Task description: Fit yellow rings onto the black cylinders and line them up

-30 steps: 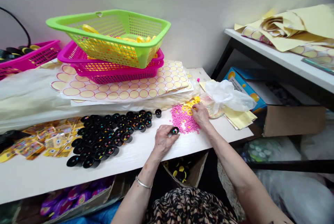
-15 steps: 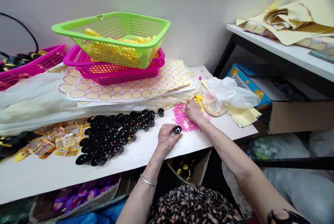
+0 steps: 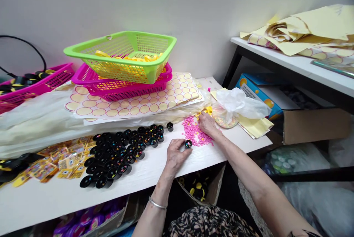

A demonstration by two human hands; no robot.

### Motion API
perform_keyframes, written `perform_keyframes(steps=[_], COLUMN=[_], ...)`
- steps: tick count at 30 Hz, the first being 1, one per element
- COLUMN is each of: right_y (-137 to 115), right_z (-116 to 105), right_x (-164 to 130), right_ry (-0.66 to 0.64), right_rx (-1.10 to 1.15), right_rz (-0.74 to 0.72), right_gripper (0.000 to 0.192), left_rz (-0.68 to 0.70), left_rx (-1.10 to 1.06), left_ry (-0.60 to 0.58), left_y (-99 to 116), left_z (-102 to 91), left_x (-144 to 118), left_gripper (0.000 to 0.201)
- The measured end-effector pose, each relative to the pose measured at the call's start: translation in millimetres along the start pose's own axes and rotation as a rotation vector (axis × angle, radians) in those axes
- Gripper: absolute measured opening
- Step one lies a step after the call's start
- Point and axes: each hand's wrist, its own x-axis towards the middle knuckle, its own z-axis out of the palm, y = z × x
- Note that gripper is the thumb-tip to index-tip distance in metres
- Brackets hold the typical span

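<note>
Since a second ago, I see the right hand (image 3: 208, 125) shifted left over small pink plastic-looking beads (image 3: 190, 129), its grip indeterminable; the left hand (image 3: 176, 156) keeps a round black plastic-looking cup (image 3: 188, 144) pinched, so work apparently remains at the pile.

The held cup (image 3: 188, 144) looks like glossy black plastic, the bracelet (image 3: 157, 204) polished metal.

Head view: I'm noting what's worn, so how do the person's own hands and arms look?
The left hand and right hand are gloveless. A thin, silvery bracelet circles the left forearm. On the right arm, a black, pale-patterned sleeve shows at the picture's edge.
</note>
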Motion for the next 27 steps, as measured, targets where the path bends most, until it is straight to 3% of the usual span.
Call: perform_keyframes(steps=[15,27], right_y=[-12,1], right_z=[-9,-28], right_x=[3,8], right_ry=[-0.096,-0.235], right_rx=[-0.074,-0.102], right_rz=[-0.035,-0.238], right_gripper=[0.027,0.024], left_rz=[-0.031,-0.032], left_rx=[-0.018,-0.028], left_ry=[-0.011,-0.029], left_y=[5,4], left_z=[-1.7,-0.9], left_x=[0,0], left_gripper=[0.026,0.024])
